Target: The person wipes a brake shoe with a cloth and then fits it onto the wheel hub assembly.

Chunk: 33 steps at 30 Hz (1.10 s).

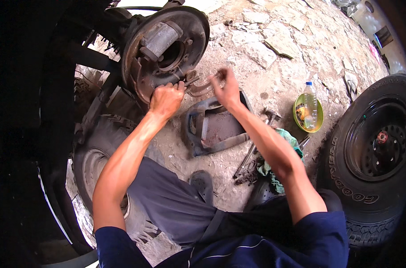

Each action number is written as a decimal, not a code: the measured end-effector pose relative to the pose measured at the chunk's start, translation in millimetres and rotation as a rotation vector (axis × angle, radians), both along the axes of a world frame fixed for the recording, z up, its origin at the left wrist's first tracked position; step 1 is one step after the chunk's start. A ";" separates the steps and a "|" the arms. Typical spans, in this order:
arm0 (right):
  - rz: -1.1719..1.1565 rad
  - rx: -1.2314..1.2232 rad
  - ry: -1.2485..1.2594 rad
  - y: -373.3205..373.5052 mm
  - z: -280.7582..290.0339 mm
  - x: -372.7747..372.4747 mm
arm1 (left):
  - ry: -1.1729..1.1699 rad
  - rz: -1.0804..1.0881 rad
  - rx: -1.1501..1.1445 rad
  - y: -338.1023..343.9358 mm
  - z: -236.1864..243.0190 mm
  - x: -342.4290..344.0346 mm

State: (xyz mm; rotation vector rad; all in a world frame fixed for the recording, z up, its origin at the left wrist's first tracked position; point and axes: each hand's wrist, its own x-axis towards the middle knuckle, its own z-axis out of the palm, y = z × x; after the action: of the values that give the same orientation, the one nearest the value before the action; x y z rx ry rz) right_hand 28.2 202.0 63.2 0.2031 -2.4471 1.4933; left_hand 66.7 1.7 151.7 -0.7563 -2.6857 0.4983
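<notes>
Reference part: the round metal plate [195,32], which carries a grey cylinder [162,41] on its face and a round opening beneath that cylinder. My left hand [167,99] is positioned at the plate's lower edge. Its fingers are curled into a fist, closed on a thin metal rod [192,81]; the free end of the rod projects to the right, just clear of the plate.

My right hand [228,89] is positioned to the right of the plate's lower edge. Its fingers are bent and partly open; motion blur obscures the tips, so I cannot tell whether they grip anything. The curved metal piece [203,93] is located just below and to the right of the plate, between my two hands.

Below the plate, on the ground, lies a cut-open plastic container [195,123] with a dark interior. Farther right of the plate are a hammer [272,115] and a green bowl [296,117] holding a clear bottle [311,99]. A large tire [345,174] stands farthest right of the plate.
</notes>
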 end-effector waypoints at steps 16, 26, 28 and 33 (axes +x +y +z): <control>-0.043 -1.451 -0.994 -63.2 -67.6 -58.3 | -0.003 -0.045 0.049 8.3 -4.0 -9.0; 0.043 -0.840 -0.351 -3.0 -10.6 -94.1 | -0.028 -0.031 0.099 15.5 2.6 -8.6; 0.037 -0.783 -0.222 5.8 -23.8 -107.1 | -0.056 0.003 0.095 27.4 8.1 -11.7; 0.024 -0.742 -0.179 1.0 -31.5 -106.2 | -0.018 -0.012 0.071 21.4 2.7 -16.0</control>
State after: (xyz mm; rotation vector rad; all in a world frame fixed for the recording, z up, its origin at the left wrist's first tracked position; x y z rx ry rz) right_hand -77.9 203.0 31.8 -0.0550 -1.8287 2.3811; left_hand 50.6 23.2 154.4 -0.7604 -2.6982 0.3920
